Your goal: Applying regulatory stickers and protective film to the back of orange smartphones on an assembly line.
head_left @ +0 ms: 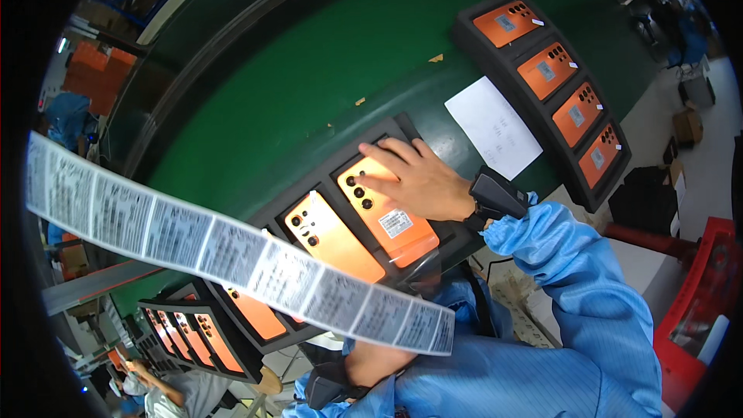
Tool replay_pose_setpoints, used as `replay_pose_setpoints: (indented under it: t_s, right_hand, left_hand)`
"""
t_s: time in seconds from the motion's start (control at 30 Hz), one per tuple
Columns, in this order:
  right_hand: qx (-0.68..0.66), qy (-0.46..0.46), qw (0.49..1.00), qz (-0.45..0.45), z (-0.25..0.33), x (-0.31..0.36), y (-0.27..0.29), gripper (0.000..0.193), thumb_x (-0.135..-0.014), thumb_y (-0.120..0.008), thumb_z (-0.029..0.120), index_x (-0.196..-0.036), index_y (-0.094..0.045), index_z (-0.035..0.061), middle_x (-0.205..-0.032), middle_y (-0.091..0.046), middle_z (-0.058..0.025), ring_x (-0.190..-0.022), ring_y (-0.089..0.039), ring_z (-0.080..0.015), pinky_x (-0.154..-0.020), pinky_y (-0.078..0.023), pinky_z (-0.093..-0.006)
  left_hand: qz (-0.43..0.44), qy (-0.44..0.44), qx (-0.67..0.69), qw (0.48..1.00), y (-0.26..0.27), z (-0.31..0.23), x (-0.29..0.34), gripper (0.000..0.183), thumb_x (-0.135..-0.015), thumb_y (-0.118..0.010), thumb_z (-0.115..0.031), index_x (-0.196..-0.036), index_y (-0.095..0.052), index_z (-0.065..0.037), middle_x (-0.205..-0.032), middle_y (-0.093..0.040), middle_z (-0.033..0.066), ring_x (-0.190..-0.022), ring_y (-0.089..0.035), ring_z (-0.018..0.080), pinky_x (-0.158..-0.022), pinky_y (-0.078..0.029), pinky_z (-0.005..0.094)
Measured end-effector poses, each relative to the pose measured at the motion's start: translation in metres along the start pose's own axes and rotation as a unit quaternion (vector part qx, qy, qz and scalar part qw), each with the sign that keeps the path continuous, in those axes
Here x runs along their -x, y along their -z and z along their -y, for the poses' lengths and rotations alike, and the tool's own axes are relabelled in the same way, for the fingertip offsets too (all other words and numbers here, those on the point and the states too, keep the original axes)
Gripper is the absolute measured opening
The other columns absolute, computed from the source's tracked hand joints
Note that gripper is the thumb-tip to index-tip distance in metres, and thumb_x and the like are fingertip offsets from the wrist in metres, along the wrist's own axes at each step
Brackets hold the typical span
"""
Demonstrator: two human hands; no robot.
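The right hand (427, 182) lies across an orange phone (406, 246) at the view's centre, its grip spread apart. That phone sits in a dark tray (339, 157) on the green bench (255, 116). A label strip (240, 251) runs from 9 to 5 o'clock, hiding the left hand (373, 364)'s fingers (that grip I cannot tell).

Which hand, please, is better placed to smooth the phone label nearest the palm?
Likely the right hand: it lies over the phone near its white label; the left hand is partly behind the label strip.
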State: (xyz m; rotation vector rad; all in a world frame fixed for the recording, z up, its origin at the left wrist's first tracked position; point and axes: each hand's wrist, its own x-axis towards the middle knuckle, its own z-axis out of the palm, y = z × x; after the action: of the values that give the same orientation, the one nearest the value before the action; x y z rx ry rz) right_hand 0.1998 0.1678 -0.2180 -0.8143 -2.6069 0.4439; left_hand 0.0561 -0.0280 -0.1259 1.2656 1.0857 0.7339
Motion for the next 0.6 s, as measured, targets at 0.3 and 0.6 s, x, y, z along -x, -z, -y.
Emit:
replay_pose_setpoints:
  t_s: [0.3,0.6]
  right_hand:
    - [-0.162,-0.239,0.900,-0.327,-0.006,0.047,0.047,0.022,-0.084,-0.057,0.005,-0.105,-0.061,-0.0003,-0.110,-0.057,-0.0143,-0.103,-0.052,-0.0323,-0.089,-0.042,-0.0369]
    - [-0.185,-0.003,0.979,-0.088,0.077,0.043,0.067,0.026,-0.070,-0.074,0.016,-0.091,-0.063,0.0063,-0.095,-0.058,-0.0066,-0.095,-0.054,-0.0263,-0.080,-0.043,-0.0354]
  left_hand:
    - [-0.280,-0.018,-0.196,0.940,0.047,-0.017,-0.066,0.031,-0.072,-0.077,-0.009,-0.096,-0.059,0.000,-0.082,-0.054,0.0051,-0.068,-0.055,0.0148,-0.060,-0.046,0.0282]
    - [-0.254,0.098,0.326,0.905,0.074,-0.023,-0.027,0.025,-0.078,-0.045,-0.012,-0.089,-0.056,0.007,-0.071,-0.056,0.0144,-0.061,-0.055,0.0214,-0.062,-0.050,0.0343]
